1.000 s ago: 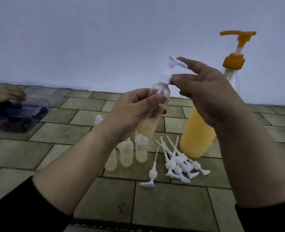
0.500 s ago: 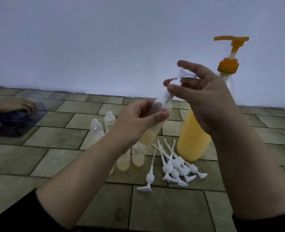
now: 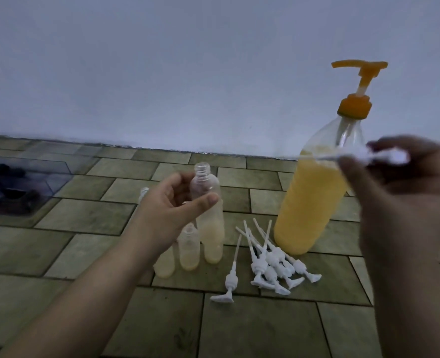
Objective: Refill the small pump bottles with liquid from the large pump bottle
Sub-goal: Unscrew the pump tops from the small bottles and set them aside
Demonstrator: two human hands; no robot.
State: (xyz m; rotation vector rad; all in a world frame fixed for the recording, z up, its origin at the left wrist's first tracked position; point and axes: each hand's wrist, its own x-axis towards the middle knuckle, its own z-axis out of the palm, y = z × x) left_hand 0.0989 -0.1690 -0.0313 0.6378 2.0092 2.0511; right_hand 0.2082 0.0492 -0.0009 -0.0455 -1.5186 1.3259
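Note:
My left hand (image 3: 172, 208) grips a small clear bottle (image 3: 208, 202) upright above the floor; its neck is open and pale yellow liquid fills its lower part. My right hand (image 3: 405, 182) pinches a white pump head (image 3: 384, 156), its thin tube stretching left across the large bottle, blurred. The large pump bottle (image 3: 314, 192) with orange pump stands on the tiles, mostly full of yellow liquid. More small bottles (image 3: 188, 251) without caps stand below my left hand.
Several loose white pump heads (image 3: 268, 264) lie in a pile on the tiled floor between the small bottles and the large one. A clear plastic box (image 3: 32, 177) with dark items sits at the far left by the wall.
My right hand has pulled the white pump head out of the small bottle and swung it right. My left hand lowered the now open bottle. Another person's hand at far left is gone.

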